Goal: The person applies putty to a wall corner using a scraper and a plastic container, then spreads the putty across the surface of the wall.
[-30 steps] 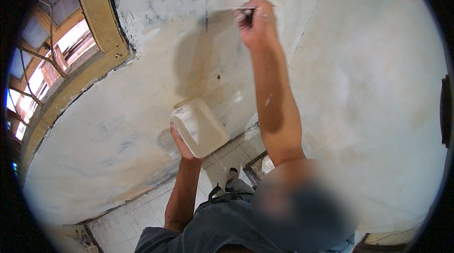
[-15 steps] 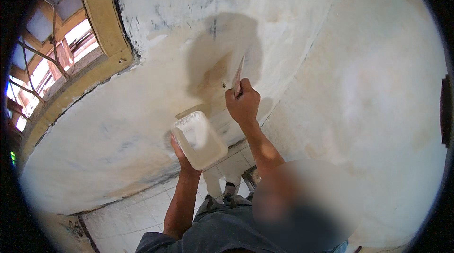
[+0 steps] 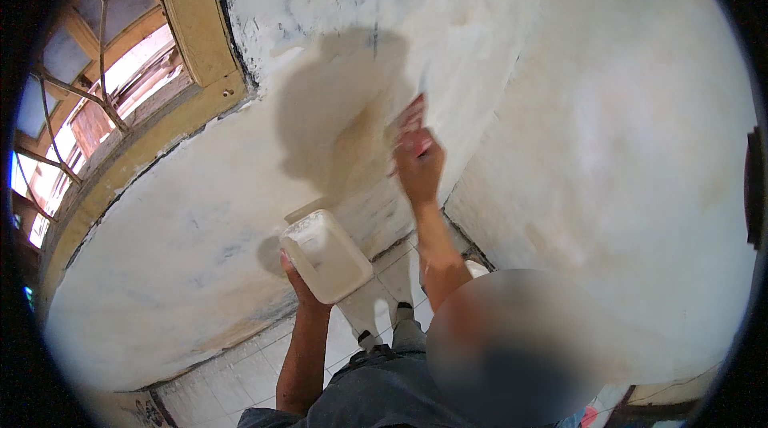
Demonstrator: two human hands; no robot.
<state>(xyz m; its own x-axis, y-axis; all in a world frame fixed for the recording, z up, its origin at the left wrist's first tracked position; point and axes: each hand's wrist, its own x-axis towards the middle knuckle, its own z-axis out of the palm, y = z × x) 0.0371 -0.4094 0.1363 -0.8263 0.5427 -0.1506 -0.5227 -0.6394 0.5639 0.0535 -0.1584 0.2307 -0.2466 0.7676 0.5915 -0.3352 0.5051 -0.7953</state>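
Note:
My left hand (image 3: 298, 279) grips a squarish cream plastic tub (image 3: 346, 262) by its side; some white material coats the inside. Farther up and right, my right hand (image 3: 418, 162) is closed on a flat, reddish scraper (image 3: 410, 114), smeared by motion, held against or very near the pale patchy wall (image 3: 240, 196). A shadow lies on the wall to the left of that hand; from this view I cannot tell whether the blade touches the surface.
A yellow window frame (image 3: 192, 20) with metal grille (image 3: 102, 44) is at upper left. A second wall (image 3: 616, 172) meets this one on the right. Below are white floor tiles (image 3: 248, 372), my feet, and a partly hidden object (image 3: 476, 266) by the corner.
My right hand has dropped from high on the wall, its tool now angled upper right. The tub in my left hand has moved slightly down and left.

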